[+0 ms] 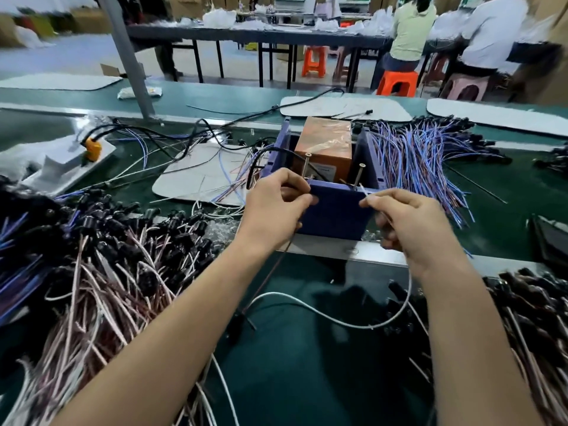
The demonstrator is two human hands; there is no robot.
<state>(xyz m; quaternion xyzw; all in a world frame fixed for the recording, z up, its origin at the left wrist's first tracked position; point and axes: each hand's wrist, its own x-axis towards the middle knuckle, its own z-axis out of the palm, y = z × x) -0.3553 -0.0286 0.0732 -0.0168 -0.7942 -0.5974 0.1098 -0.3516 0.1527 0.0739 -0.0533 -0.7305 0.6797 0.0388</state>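
A: Entry 1. Where do the hands stand?

B: Both are at the near wall of the blue fixture, which sits on the green table. The left hand is at its top left corner, the right hand at its top right corner.

A: Grip of each?

B: The left hand has its thumb and forefinger pinched together. A thin brown wire runs down from under it to a black connector on the table. The exact pinch point is hidden by the fingers. The right hand pinches a white wire between thumb and forefinger, and its other fingers are curled.

A: Path of the white wire?

B: From the pinch it passes behind the right hand, drops, then loops left across the table between the 2 forearms.

A: Fixture contents?

B: 2 metal pins stand upright just behind the near wall. An orange box sits behind them.

A: Surroundings?

B: A pile of pink-white leads lies to the left, and a bundle of blue leads to the right of the fixture.
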